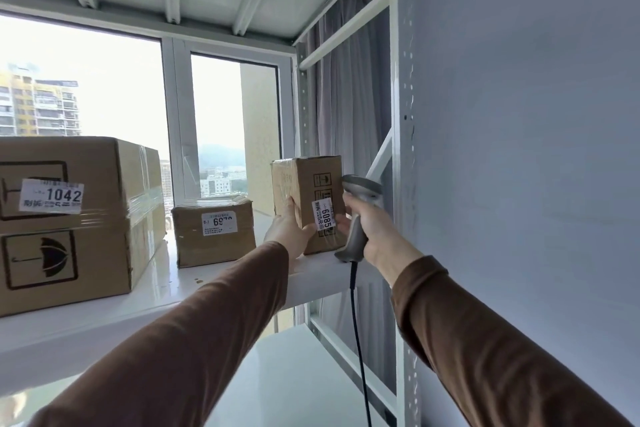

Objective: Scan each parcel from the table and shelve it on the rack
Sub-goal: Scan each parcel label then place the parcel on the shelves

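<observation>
Left hand (289,229) grips the upright parcel (308,191) beside two shelved boxes (213,230); right hand (375,230) grasps the scanner (360,215).

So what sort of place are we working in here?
Probably a small parcel pickup or storage room: a white metal rack holding taped cardboard parcels with numbered labels, and a corded barcode scanner in hand.

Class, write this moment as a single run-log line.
left hand: holds parcel 6085 upright on rack shelf | right hand: grips scanner beside it | shelved: parcels 1042, 69-something
</observation>
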`<state>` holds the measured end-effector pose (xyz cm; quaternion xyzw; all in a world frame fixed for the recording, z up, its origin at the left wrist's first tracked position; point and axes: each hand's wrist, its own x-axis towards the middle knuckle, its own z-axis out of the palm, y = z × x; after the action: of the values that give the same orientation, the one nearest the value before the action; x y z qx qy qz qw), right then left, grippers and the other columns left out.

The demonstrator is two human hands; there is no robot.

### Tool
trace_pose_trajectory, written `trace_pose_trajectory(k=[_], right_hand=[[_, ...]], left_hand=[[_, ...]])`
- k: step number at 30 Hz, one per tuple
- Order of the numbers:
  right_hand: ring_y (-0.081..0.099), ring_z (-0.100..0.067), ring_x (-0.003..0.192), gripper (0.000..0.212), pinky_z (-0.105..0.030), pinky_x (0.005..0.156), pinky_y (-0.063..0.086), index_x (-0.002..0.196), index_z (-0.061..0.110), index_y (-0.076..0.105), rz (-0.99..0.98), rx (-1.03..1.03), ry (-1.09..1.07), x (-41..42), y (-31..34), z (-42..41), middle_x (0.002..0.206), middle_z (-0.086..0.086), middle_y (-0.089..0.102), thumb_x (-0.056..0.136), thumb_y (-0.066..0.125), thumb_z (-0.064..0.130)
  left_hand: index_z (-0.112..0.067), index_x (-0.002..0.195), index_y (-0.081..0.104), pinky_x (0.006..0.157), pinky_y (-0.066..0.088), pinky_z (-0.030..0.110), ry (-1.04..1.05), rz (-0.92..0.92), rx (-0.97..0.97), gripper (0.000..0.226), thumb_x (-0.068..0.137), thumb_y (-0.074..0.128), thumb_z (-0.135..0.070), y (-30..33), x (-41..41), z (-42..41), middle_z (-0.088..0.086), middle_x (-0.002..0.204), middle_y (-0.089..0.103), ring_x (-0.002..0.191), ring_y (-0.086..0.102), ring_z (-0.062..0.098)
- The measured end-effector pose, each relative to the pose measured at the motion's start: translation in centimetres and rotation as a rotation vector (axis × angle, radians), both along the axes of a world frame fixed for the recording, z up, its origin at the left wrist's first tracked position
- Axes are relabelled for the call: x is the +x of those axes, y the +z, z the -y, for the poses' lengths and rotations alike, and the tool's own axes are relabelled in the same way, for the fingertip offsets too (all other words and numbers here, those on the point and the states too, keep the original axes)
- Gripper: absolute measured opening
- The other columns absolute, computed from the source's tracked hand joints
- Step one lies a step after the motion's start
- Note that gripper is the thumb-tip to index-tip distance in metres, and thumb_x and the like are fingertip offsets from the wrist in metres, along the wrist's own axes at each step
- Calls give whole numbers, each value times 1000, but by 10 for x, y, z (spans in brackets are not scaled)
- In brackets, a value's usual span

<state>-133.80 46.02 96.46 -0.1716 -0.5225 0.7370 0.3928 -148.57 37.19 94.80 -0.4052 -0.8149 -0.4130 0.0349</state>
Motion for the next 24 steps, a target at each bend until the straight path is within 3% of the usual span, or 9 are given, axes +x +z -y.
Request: trace_pose_trajectory(k=[3,9,13,18,21,24], right_hand=[[73,-23,98,33,-33,73,60,117,9,72,33,6,34,-7,4,1,102,-9,77,90,78,27],[74,-19,72,18,-26,52,57,103,11,74,87,39,78,-22,8,0,92,-9,77,92,76,25],[73,-23,82,22,-31,64,59,106,10,73,101,58,45,-28,10,1,95,-9,77,91,76,26],[73,-29,104,37,-46,98,57,117,10,72,110,76,-14,-17,7,7,110,-11,77,87,80,30],[70,-27,110,42,-49,101,55,121,13,69,69,79,-82,5,7,13,112,-8,73,86,81,32],[70,-28,102,28,-52,97,56,110,15,71,58,117,-168,40,0,21,108,-10,71,89,77,32]], left_hand=[[-26,166,-3,102,54,48,16,19,10,89,103,59,-38,-3,-12,-5,16,147,58,124,63,37],[-30,166,2,100,55,47,45,46,14,84,103,58,-34,-5,-29,-11,18,139,64,119,66,39],[-26,167,6,104,52,45,66,24,11,80,104,56,-32,-4,-31,-10,14,149,56,124,62,35],[-24,167,8,105,53,51,59,64,79,81,103,57,-38,2,-17,4,18,153,42,123,60,38],[-20,164,20,115,44,46,-24,36,244,73,104,59,-34,4,9,23,15,153,41,134,52,32],[-18,153,39,101,49,37,-187,73,367,55,104,61,-29,-5,44,42,6,127,61,113,60,21]])
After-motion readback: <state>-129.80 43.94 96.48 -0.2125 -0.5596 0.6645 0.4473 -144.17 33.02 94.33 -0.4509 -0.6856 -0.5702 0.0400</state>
